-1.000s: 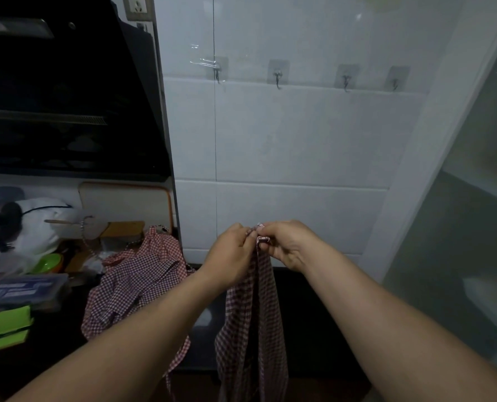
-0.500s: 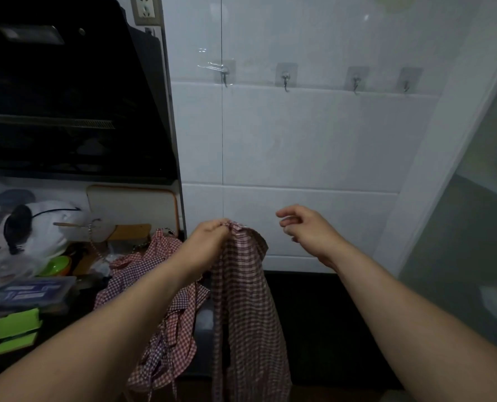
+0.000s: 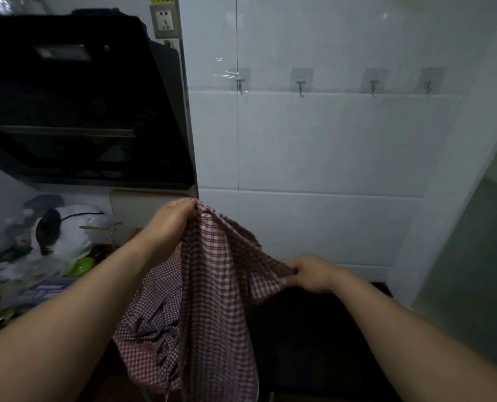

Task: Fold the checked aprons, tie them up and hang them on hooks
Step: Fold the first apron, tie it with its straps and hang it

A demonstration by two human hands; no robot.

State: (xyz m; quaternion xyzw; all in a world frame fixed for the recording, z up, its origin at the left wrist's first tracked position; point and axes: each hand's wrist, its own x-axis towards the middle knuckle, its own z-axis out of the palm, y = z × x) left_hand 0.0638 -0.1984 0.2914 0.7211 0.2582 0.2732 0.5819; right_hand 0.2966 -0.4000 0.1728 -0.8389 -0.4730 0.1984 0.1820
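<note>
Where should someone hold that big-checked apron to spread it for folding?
Probably along its upper edge, at two spread points, coming from either side. The apron hangs limp below the left hand, which pinches one bunched end high; the right hand pinches the cloth lower, to the right.

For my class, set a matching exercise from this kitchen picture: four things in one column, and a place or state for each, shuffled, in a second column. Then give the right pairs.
Column A
1. left hand
2. right hand
3. hooks
4. wall socket

Column B
a. in a row on the white tiles, nothing hung on them
b. grips the top of the checked apron, held high
c. by the top right corner of the black range hood
d. pinches the checked apron's side edge, lower down

Pairs: 1-b, 2-d, 3-a, 4-c
</note>
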